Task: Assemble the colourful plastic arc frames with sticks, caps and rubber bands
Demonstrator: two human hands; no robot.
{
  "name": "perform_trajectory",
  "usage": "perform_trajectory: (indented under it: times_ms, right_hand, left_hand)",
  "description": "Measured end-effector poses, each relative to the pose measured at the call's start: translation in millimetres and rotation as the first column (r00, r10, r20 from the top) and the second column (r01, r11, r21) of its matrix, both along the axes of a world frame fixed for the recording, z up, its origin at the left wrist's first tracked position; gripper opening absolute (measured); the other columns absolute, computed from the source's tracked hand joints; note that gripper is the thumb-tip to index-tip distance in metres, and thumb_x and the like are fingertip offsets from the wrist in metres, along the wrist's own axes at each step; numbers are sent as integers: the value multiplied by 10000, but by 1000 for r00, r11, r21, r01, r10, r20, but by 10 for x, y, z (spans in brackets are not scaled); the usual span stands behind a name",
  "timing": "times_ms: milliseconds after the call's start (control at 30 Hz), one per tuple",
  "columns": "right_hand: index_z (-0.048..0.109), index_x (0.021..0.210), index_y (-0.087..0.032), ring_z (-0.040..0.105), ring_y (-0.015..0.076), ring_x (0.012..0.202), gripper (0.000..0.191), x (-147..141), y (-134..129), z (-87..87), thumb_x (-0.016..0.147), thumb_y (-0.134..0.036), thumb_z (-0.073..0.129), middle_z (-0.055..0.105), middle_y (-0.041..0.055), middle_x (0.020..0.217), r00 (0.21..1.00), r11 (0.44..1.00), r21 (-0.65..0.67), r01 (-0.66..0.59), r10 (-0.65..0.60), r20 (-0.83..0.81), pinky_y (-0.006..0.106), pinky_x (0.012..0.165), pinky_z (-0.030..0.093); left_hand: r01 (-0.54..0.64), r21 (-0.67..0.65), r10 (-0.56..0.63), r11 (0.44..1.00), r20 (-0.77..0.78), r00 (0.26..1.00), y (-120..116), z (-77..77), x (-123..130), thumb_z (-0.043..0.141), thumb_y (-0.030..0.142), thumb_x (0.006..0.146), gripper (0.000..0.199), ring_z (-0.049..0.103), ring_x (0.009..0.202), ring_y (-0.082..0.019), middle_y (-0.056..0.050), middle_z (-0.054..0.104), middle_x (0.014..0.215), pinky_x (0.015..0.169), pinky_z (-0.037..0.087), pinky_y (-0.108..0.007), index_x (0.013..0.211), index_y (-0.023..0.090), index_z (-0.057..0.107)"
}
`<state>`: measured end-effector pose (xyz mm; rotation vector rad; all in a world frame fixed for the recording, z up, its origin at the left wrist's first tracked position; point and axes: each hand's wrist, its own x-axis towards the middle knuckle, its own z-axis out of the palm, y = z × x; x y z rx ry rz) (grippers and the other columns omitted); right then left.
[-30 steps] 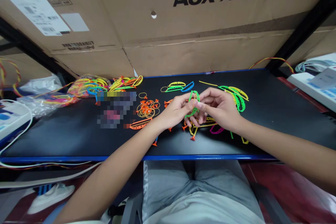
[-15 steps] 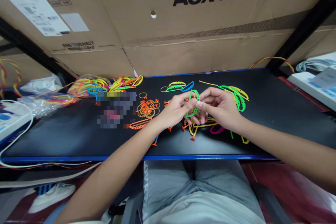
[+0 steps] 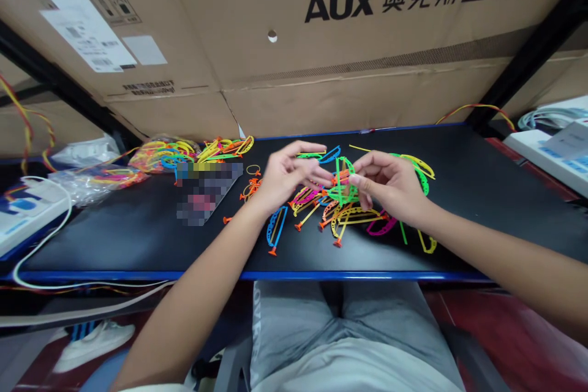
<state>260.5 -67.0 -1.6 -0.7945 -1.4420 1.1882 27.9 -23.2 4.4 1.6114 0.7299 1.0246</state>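
Observation:
My right hand [image 3: 390, 187] is closed on a green toy bow [image 3: 339, 173], pinching its right side between thumb and fingers. To the left of it, my left hand [image 3: 289, 174] is apart from the bow, its fingers stretched out and holding nothing that I can see. Under and in front of both hands lie several toy bows with orange suction-cup ends, among them a blue bow [image 3: 277, 226] and a yellow bow [image 3: 356, 215]. Rubber bands with orange pieces [image 3: 252, 188] are partly hidden behind my left forearm and hand.
Plastic bags of coloured toy parts [image 3: 160, 156] lie at the back left, near a blurred-out dark item [image 3: 209, 196]. Yellow and green bow pieces [image 3: 420, 166] rest beyond my right hand. A large cardboard box [image 3: 257, 92] stands behind the black tabletop [image 3: 496, 208].
My left hand has let go of the green bow and moved left, its fingers now stretched out. The right hand still holds the bow in nearly the same spot. The view has shifted slightly.

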Motion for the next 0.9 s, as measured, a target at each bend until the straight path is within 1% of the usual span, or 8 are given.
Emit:
perform_trajectory:
  times_ms: [133, 200, 267, 367, 533, 600, 733, 900]
  right_hand:
    - [643, 839, -227, 594, 110, 374, 360, 95, 75, 31, 781, -452, 918, 656, -53, 572, 995, 995, 40, 96, -96, 1, 240, 367, 517]
    - [634, 834, -233, 609, 119, 392, 365, 129, 114, 36, 778, -458, 916, 634, -58, 559, 991, 991, 26, 133, -133, 3, 245, 374, 525]
    - [625, 829, -235, 643, 135, 433, 370, 145, 140, 31, 771, -456, 915, 647, -45, 587, 988, 988, -16, 154, -154, 6, 255, 392, 546]
    - [609, 813, -233, 698, 160, 520, 356, 144, 153, 16, 768, -409, 915, 669, -18, 628, 987, 982, -92, 163, -163, 7, 275, 455, 603]
    - [593, 796, -229, 756, 189, 622, 348, 123, 154, -10, 732, -318, 924, 702, 9, 687, 982, 971, -152, 182, -187, -18, 286, 534, 651]
    - [600, 795, -227, 770, 197, 651, 341, 117, 159, -13, 719, -305, 924, 713, 17, 703, 980, 968, -163, 189, -196, -25, 274, 529, 644]
    - [614, 791, -219, 773, 191, 648, 340, 124, 175, -8, 705, -293, 935, 720, 18, 713, 977, 962, -187, 200, -211, -36, 253, 515, 637]
    - [622, 793, -209, 756, 170, 628, 342, 165, 207, -20, 701, -295, 939, 698, 5, 686, 977, 949, -266, 169, -196, -79, 262, 564, 665]
  left_hand:
    - [-373, 174, 365, 911, 78, 928, 178, 125, -357, 753, 586, 913, 448, 793, 651, -179, -60, 816, 794, 535, 599, -216, 1099, 182, 700]
    - [-422, 207, 421, 883, 50, 906, 244, 174, -516, 756, 613, 901, 445, 758, 587, -155, -62, 811, 780, 500, 564, -206, 1018, 186, 717]
    - [-386, 217, 402, 897, -34, 915, 265, 204, -617, 773, 606, 887, 427, 718, 539, -138, -66, 802, 763, 475, 525, -209, 956, 186, 736]
    - [-226, 217, 285, 950, -303, 909, 238, 190, -645, 819, 540, 848, 370, 688, 543, -139, -60, 782, 720, 496, 499, -231, 915, 178, 775]
    - [-42, 278, 237, 960, -720, 653, 198, 61, -539, 908, 481, 721, 326, 683, 629, -163, -22, 777, 719, 571, 454, -255, 887, 213, 824]
    - [-20, 294, 248, 956, -764, 596, 194, 31, -508, 896, 445, 740, 281, 693, 666, -165, -17, 796, 774, 593, 441, -254, 910, 232, 826]
    - [22, 298, 230, 954, -780, 583, 183, 37, -483, 780, 360, 851, 133, 708, 732, -169, -16, 814, 841, 637, 438, -253, 866, 231, 810]
    - [32, 311, 247, 950, -809, 533, 189, 47, -464, 740, 353, 879, 140, 692, 711, -162, -9, 812, 843, 635, 411, -255, 891, 230, 807]
